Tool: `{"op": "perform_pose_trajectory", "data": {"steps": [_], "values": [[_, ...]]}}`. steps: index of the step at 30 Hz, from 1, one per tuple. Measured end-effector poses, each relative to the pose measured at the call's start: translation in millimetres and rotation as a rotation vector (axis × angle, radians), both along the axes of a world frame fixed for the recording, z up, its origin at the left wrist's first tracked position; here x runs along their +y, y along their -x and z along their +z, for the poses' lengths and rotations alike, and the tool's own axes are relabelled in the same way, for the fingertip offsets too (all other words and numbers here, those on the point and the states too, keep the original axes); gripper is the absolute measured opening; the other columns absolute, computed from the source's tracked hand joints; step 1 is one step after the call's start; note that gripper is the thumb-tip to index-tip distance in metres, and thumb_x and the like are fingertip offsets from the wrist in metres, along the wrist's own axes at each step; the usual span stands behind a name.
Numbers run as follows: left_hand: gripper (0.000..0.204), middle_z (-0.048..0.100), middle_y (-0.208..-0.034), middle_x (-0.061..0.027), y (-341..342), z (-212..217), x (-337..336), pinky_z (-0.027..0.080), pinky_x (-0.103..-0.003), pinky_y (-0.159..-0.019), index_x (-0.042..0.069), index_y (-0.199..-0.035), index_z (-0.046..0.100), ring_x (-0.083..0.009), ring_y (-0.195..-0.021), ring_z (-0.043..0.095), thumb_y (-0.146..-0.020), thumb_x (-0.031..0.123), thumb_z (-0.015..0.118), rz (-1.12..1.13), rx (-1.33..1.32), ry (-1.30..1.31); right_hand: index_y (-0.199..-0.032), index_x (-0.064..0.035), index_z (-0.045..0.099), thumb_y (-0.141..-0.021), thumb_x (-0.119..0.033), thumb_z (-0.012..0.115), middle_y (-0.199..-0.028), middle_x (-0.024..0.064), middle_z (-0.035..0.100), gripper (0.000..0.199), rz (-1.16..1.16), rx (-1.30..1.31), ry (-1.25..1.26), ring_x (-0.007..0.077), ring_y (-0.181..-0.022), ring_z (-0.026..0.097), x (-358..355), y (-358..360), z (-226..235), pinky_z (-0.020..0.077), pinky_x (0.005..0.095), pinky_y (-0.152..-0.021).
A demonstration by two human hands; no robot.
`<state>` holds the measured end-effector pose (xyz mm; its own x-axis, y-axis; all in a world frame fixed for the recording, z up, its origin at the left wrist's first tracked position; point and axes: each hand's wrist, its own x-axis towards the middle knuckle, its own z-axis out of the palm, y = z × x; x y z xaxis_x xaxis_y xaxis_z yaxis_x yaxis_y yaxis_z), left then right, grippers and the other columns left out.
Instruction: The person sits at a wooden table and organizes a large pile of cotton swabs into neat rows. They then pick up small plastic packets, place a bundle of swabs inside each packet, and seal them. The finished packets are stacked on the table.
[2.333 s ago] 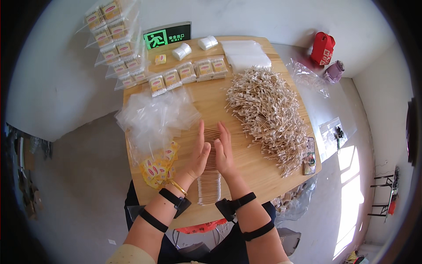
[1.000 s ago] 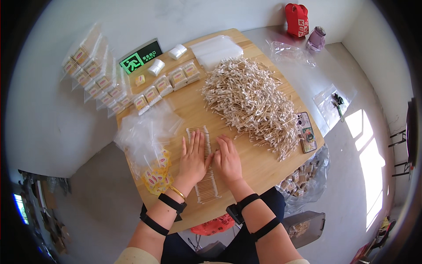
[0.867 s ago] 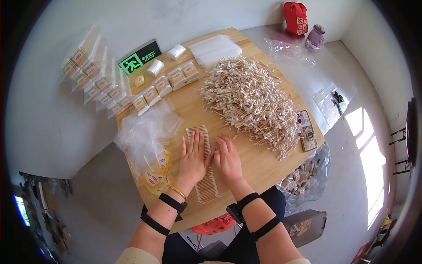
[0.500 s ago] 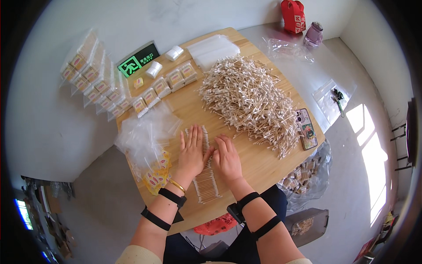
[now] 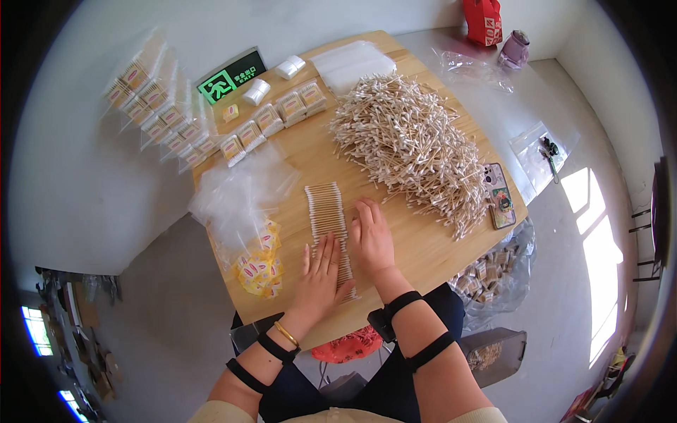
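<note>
We see the left hand point(image 5: 321, 278) open and flat, fingers spread a little, over the near part of a strip of cotton swabs point(image 5: 326, 211). It grips nothing that we can make out; the flat palm seems suited to keeping loose sticks level. The right hand point(image 5: 372, 236) rests just beside the strip's right edge, fingers together and bent, perhaps serving as a side stop (we cannot tell whether anything sits beneath its fingers).

The strip lies on the wooden table point(image 5: 416, 252) in front of the person, its sticks side by side and crosswise, so the white tips form two fairly even edges. To its right, within easy reach, we find a large tangled heap of swabs point(image 5: 409, 141), with a phone point(image 5: 502, 201) at its near end. To its left lie loose clear bags point(image 5: 243, 190) and, nearer, yellow printed slips point(image 5: 259, 264), probably kept on that side to stay apart from the heap.

Farther off, a row of swab packs point(image 5: 268, 120) stands beyond the bags, and bagged packs point(image 5: 159, 106) are stacked by the wall, which may steady them.
</note>
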<state>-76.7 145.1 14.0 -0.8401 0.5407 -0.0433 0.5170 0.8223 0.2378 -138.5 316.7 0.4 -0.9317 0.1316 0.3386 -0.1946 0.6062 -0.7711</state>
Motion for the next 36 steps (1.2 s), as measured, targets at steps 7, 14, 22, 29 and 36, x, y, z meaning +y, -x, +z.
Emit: {"op": "perform_pose_trajectory", "data": {"steps": [7,14,22,29,36], "values": [[0.098,0.019,-0.172,-0.0233,-11.0,0.0,2.4,0.004,-0.056,-0.129,-0.007,-0.162,0.021,-0.0331,-0.161,0.014,-0.099,0.059,0.054,0.03,0.014,0.054,-0.127,0.0013,0.057,-0.093,-0.004,0.056,-0.131,0.0232,0.058,0.035,-0.017,-0.003,-0.029,0.0422,-0.128,0.054,-3.8,-0.5,0.1,0.0464,0.0479,-0.109],[0.101,0.02,-0.17,-0.0269,-16.0,1.7,9.4,0.003,-0.057,-0.129,-0.011,-0.161,0.02,-0.0377,-0.161,0.013,-0.098,0.059,0.057,0.028,-0.056,-0.015,-0.127,0.0018,0.058,-0.093,-0.005,0.056,-0.132,0.023,0.058,0.034,-0.019,0.017,-0.064,0.0423,-0.128,0.053,1.2,-0.7,-4.3,0.0461,0.0482,-0.109],[0.1,0.016,-0.17,-0.0294,-17.1,0.7,-3.3,0.003,-0.059,-0.128,-0.009,-0.163,0.014,-0.0405,-0.161,0.011,-0.101,0.06,0.051,-0.009,-0.045,-0.146,-0.126,0.0019,0.058,-0.093,-0.006,0.055,-0.132,0.0232,0.058,0.034,-0.019,-0.002,-0.05,0.0423,-0.128,0.053,-2.4,-2.1,-4.7,0.0458,0.0484,-0.109],[0.104,0.004,-0.173,-0.0279,-7.1,-8.2,-22.1,0.007,-0.048,-0.13,-0.006,-0.165,0.001,-0.0398,-0.161,0.005,-0.103,0.07,0.037,0.341,-0.167,-0.945,-0.131,0.0016,0.056,-0.095,-0.007,0.053,-0.136,0.024,0.056,0.037,0.034,-0.005,0.07,0.0441,-0.126,0.054,4.0,-2.3,-2.0,0.0463,0.0476,-0.109],[0.109,-0.003,-0.174,-0.0253,31.8,-15.0,-5.6,0.007,-0.045,-0.13,-0.003,-0.165,-0.007,-0.0362,-0.162,0.001,-0.101,0.076,0.034,0.267,-0.36,-1.092,-0.162,-0.0025,0.028,-0.098,-0.014,0.049,-0.168,0.0269,0.022,0.068,0.181,-0.079,0.235,0.0464,-0.153,0.026,-22.9,-16.6,-4.5,0.0293,0.0476,-0.124]]}}
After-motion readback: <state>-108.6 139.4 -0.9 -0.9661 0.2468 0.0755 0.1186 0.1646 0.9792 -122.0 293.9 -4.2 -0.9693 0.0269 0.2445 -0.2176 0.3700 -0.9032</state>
